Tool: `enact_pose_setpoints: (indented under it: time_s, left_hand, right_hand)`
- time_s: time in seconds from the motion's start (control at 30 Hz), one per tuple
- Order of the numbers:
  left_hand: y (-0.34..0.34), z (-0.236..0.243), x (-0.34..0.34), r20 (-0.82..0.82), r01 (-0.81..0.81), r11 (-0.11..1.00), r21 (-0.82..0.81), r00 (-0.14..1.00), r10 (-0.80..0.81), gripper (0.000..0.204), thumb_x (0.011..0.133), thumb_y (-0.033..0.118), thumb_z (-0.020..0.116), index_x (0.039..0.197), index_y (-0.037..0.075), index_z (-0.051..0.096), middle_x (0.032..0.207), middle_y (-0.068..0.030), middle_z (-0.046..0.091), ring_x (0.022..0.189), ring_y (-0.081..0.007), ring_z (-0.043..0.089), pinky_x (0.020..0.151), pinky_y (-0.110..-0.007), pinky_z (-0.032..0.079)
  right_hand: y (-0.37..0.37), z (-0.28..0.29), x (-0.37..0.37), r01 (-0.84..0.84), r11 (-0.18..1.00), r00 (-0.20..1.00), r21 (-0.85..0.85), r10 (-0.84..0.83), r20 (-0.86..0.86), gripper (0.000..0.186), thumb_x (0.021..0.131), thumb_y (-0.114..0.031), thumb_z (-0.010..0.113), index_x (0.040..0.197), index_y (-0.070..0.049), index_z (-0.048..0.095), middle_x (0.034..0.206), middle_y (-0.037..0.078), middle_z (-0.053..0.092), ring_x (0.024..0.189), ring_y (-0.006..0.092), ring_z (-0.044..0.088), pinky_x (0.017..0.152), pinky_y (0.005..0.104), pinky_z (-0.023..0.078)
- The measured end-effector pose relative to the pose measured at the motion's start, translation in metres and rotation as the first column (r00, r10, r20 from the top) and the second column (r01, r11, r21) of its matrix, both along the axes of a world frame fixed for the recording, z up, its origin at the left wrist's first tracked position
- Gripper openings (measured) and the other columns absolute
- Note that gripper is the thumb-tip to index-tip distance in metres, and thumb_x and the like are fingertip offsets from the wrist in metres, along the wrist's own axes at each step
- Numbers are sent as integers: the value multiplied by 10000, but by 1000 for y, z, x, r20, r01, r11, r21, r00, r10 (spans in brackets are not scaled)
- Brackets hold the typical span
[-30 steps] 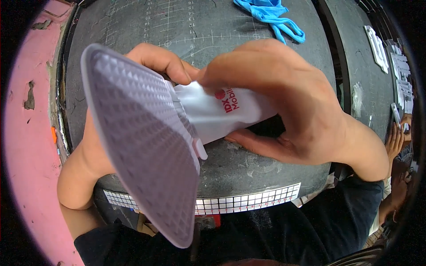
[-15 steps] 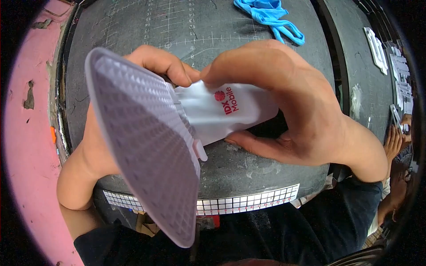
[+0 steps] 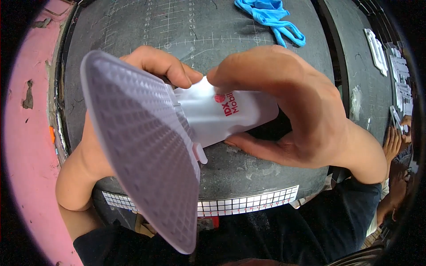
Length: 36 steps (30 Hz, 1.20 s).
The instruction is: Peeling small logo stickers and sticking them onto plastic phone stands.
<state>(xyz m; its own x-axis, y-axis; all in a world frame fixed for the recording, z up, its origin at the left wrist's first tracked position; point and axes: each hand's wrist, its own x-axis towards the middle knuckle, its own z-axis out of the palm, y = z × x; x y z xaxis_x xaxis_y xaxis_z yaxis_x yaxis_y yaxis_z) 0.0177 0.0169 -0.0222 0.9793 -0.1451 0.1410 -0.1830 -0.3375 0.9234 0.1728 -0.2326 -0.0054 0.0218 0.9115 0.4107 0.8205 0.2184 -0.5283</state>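
A white plastic piece (image 3: pixel 206 117) with red print lies between my hands over the dark cutting mat. At its left end a wide, fan-shaped translucent panel (image 3: pixel 146 150) with a raised diamond texture stands tilted toward me. A small pale tab (image 3: pixel 199 153) sticks out at the joint. My left hand (image 3: pixel 155 66) grips from behind the panel, its curled fingers showing above the top edge; its palm is hidden. Curved around the right end, my right hand (image 3: pixel 297 106) presses fingertips on the far edge and the thumb on the near edge.
Crumpled blue fabric (image 3: pixel 270 15) lies at the far right of the gridded mat (image 3: pixel 128 26). A white gridded ruler strip (image 3: pixel 248 203) runs along the front edge. White parts (image 3: pixel 376 51) lie on the right-hand table, with another person's hand (image 3: pixel 392 144) nearby. A pink wall (image 3: pixel 31 146) stands left.
The panel's lower tip has shifted slightly down. My right fingers have moved a little and now cover part of the red print. Both hands keep their grip.
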Motion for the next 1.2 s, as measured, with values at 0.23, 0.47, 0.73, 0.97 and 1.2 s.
enact_pose_setpoints:
  time_s: [0.23,0.47,0.73,0.97,1.2]
  left_hand:
    - [-2,-12,1,51,-36,999,-8,998,37,697,657,97,1007,1244,29,638,1200,-125,713,1171,-247,711,1003,-392,607]
    - [-9,8,0,-22,-43,998,43,999,44,539,910,359,855,1192,-42,629,1233,-247,697,1205,-315,709,1011,-435,624]
    - [-12,1,0,8,-68,998,1,998,68,605,735,224,952,1199,16,624,1206,-169,705,1181,-262,704,1004,-405,619]
    - [-12,3,-3,1,-115,987,110,993,115,881,466,36,1085,1206,105,611,1186,-52,709,1149,-184,694,978,-357,618]
    - [-7,6,-2,-10,-25,999,-38,1000,25,533,929,334,837,1241,-40,620,1260,-206,685,1236,-293,689,1055,-425,585]
  right_hand:
    - [-10,-46,34,-102,980,994,172,92,64,797,724,12,967,1400,115,557,1289,264,701,1155,349,729,946,423,606]
    - [-5,-42,32,-202,962,979,183,194,58,835,685,-16,991,1397,108,572,1290,248,706,1164,378,727,954,435,597]
    - [3,-43,5,-1,957,999,291,12,-37,823,682,-23,985,1391,93,584,1291,246,710,1136,395,726,944,461,590]
    - [-19,-54,32,-119,988,986,101,105,132,823,676,-22,992,1383,89,586,1292,246,706,1147,397,722,954,463,594]
    - [-11,-25,32,-82,993,992,83,73,102,865,672,-38,1009,1402,90,563,1277,225,708,1150,373,723,962,446,602]
